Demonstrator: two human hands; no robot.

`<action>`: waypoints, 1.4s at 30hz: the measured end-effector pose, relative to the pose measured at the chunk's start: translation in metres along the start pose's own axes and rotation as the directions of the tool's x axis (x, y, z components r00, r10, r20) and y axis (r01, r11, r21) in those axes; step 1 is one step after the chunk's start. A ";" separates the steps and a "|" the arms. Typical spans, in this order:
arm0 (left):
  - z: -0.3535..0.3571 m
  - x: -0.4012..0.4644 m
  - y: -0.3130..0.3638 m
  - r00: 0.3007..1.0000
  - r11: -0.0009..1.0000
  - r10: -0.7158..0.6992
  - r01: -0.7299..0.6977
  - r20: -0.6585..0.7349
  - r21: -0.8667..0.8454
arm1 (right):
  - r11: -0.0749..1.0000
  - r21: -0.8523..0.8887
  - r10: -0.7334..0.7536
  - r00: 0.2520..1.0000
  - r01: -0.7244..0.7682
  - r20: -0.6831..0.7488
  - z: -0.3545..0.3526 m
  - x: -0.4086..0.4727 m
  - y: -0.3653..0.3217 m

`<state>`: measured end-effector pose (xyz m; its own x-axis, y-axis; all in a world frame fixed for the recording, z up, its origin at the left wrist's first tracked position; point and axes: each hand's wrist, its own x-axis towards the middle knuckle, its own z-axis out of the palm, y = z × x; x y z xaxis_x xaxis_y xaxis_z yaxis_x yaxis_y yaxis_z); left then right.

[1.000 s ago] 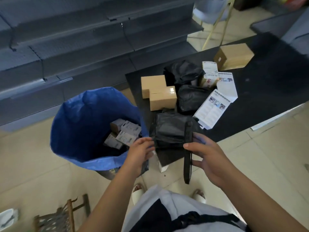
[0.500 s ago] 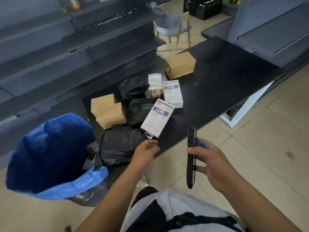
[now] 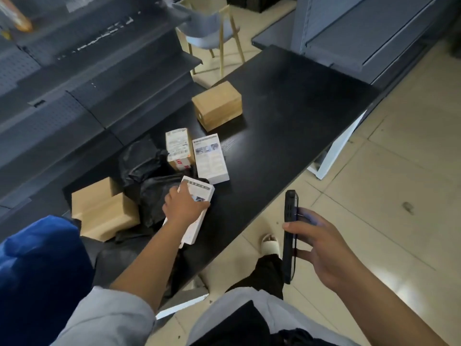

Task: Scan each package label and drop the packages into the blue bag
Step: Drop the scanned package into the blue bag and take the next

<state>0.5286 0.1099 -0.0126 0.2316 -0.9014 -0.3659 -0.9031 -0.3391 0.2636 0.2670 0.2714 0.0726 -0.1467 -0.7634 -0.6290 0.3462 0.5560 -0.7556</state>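
The left hand (image 3: pixel 184 205) lies on a white box (image 3: pixel 197 213) at the near part of the black worktop (image 3: pixel 287 126), its fingers curled over the box's top edge, so its grip is closed around the box. The right hand (image 3: pixel 324 248) grips a dark scanner (image 3: pixel 289 236) upright, over the floor beside the worktop. Behind the white box lie black bags (image 3: pixel 147 176), a labelled carton (image 3: pixel 178 148), another white box (image 3: pixel 210 158) and brown boxes (image 3: pixel 217 104). The blue bag (image 3: pixel 37 270) stands at the lower left
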 end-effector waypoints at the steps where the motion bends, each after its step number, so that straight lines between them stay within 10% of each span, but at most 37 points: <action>1: 0.001 0.010 0.006 1.000 1.000 -0.022 0.022 -0.006 -0.002 | 1.000 -0.016 0.003 1.000 -0.003 -0.014 -0.003 0.011 -0.012; 16: -0.024 0.028 0.029 0.996 0.979 -0.074 0.062 -0.054 -0.193 | 0.960 -0.271 0.084 0.996 -0.070 0.043 0.023 0.178 -0.151; 23: -0.110 0.041 0.064 0.981 0.683 0.174 -0.061 0.081 -0.728 | 0.970 -0.209 0.145 0.984 -0.121 0.103 0.029 0.217 -0.181; 31: -0.054 0.057 0.125 0.968 0.510 0.198 0.034 0.156 -0.859 | 0.968 -0.237 0.131 0.971 -0.081 0.200 0.015 0.247 -0.218; 38: 0.030 0.045 0.190 0.997 0.548 -0.083 0.043 -0.004 -0.836 | 0.973 -0.216 0.139 0.953 -0.081 0.270 -0.027 0.268 -0.247; 42: 0.061 0.043 0.227 0.976 0.781 -0.196 0.094 -0.100 -0.617 | 0.966 -0.235 0.174 0.937 -0.103 0.304 -0.055 0.281 -0.253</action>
<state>0.3116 0.0106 -0.0228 0.4389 -0.8398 -0.3197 -0.4605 -0.5157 0.7225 0.0871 -0.0656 0.0775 0.2049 -0.7184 -0.6648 0.1317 0.6932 -0.7086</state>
